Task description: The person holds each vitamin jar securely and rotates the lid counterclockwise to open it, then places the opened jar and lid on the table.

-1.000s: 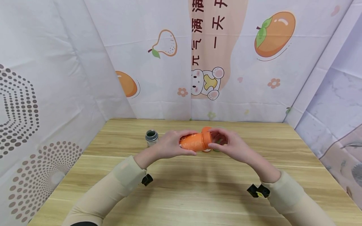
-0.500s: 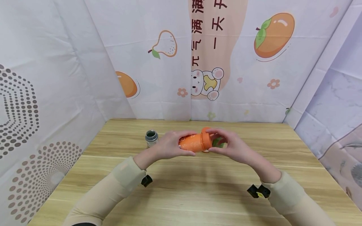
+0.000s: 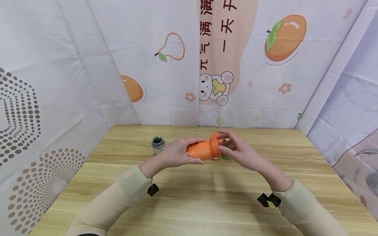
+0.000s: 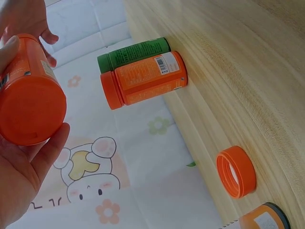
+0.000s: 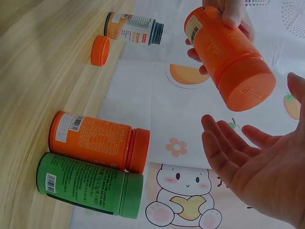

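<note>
My left hand (image 3: 177,152) grips an orange bottle (image 3: 202,150) and holds it on its side above the table, capped end toward the right. The orange cap (image 5: 245,83) is on that bottle. Just beyond it, my right hand (image 3: 245,152) has its fingers spread and loosely bent. In the right wrist view, a gap shows between these fingers and the cap, and the hand holds nothing. Behind the hands stand a second capped orange bottle (image 4: 147,78) and a capped green bottle (image 4: 136,52), side by side.
An uncapped bottle with a grey neck (image 3: 158,142) stands left of my left hand. Near it lies a loose orange cap (image 4: 237,171), hidden in the head view. The wooden table (image 3: 206,209) ends at a printed curtain (image 3: 165,111) behind; more curtains flank both sides.
My right hand's fingers, earlier around the bottle's cap, have spread and come off it. The left hand keeps its grip on the orange bottle, nearly unmoved.
</note>
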A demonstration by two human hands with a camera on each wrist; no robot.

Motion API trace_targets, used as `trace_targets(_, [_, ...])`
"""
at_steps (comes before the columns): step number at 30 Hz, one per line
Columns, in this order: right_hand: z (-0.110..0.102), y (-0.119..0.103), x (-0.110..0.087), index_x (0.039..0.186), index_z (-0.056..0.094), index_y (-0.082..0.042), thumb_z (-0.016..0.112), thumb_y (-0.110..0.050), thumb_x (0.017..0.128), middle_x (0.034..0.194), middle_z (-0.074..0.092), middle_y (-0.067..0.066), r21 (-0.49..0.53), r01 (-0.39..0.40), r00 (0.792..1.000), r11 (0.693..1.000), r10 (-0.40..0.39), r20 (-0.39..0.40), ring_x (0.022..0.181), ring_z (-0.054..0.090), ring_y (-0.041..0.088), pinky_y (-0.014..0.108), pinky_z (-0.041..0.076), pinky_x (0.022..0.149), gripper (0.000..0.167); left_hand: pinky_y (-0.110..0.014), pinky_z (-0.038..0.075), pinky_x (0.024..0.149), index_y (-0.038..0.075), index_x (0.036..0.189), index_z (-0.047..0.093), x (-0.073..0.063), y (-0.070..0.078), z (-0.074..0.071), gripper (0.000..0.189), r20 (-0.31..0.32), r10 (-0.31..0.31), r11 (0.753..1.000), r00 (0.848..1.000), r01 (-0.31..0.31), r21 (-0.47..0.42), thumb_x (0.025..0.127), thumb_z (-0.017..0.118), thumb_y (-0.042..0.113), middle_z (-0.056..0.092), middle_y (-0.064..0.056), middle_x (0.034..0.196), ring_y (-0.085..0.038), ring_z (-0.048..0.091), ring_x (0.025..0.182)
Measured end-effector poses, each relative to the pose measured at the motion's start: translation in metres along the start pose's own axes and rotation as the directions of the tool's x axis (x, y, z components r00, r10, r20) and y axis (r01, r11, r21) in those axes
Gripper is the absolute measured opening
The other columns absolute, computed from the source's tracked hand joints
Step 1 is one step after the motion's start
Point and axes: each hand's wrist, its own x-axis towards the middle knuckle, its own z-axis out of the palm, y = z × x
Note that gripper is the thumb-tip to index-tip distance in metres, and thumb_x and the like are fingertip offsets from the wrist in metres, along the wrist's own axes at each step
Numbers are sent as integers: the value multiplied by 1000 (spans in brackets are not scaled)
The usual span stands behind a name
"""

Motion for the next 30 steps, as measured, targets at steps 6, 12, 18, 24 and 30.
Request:
trace_targets(6, [2,1,0,142,43,-6,55,-19,101,123,56,13,-8,-33,999,999,34,20,106,58,29,42,50,83,45,-29,49,74,17,133,58,-1,0,1,65,10,9,1000,1000,-9,6,77,82,40,66,5,112,-9,57,88])
trace_targets(12, [4,0,1,140,44,-5,55,-22,101,109,60,9,-16,-78,996,997,78,36,94,60,24,40,50,78,44,-29,49,73,18,133,58,-2,0,1,64,10,10,1000,1000,-10,15,77,82,40,66,5,110,-9,57,87])
trace_targets(18, [6,0,1,140,44,-7,57,-22,100,103,58,8,-12,-96,994,995,96,55,91,58,23,39,51,76,45,-29,49,71,20,133,58,-1,0,3,64,25,-9,1000,1000,9,11,77,82,41,66,6,108,-9,57,86])
trace_targets(24, [7,1,1,139,46,-8,60,-23,98,103,59,8,6,-94,994,996,93,59,89,59,21,36,52,75,46,-30,49,71,21,134,58,-1,1,3,65,38,-27,1000,999,27,11,77,81,42,65,6,109,-9,57,86])
trace_targets(30, [6,0,0,127,56,-4,66,-23,95,100,61,5,-28,-84,996,996,84,23,86,59,19,33,51,73,39,-29,48,74,21,135,57,-1,3,2,67,44,-39,999,998,39,10,77,81,43,65,6,113,-9,57,89])
